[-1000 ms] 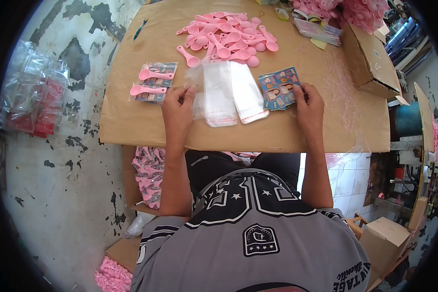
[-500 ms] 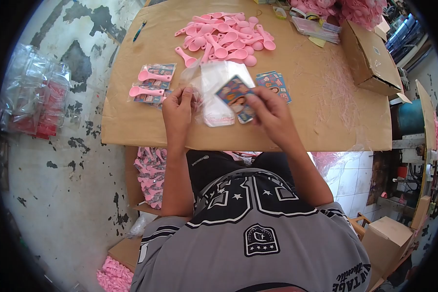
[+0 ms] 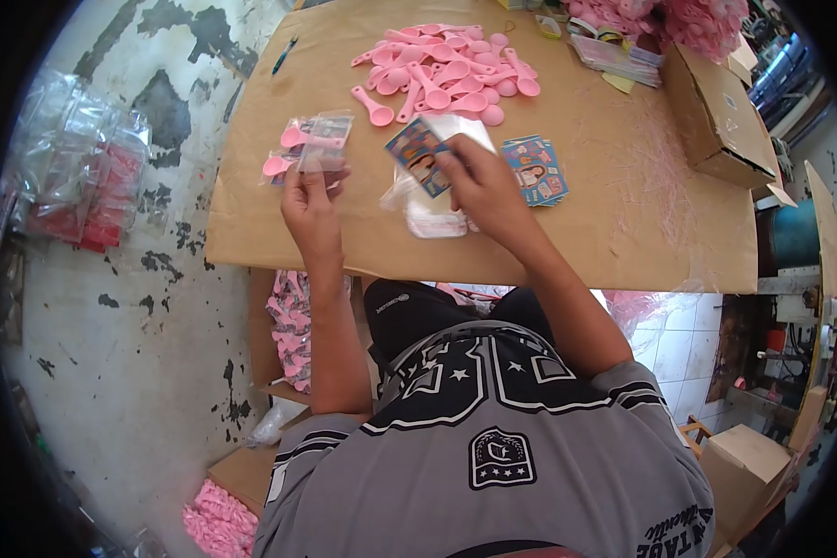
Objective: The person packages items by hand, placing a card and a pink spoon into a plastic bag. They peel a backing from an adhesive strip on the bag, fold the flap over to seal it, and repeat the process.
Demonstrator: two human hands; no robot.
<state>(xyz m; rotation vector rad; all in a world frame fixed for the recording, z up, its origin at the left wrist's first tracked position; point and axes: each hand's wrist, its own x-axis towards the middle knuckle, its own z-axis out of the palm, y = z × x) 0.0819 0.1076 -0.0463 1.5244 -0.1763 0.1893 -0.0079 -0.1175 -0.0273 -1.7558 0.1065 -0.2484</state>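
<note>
Between the fingers of my left hand is a clear plastic bag, raised over the left part of the table. Two pink spoons in bags with printed cards lie just beyond that hand. My right hand pinches a colourful printed card above a stack of clear bags. To the right of it rests a pile of similar cards. A heap of pink spoons lies farther back on the brown-covered table.
A blue pen lies at the back left. An open cardboard box stands at the right edge, beside pink strands. Bagged items are off the table to the left. Boxes of pink spoons sit below.
My left hand has moved left with a clear bag, away from the bag stack. My right hand has shifted slightly left, still holding the card. The whole view has shifted a little.
</note>
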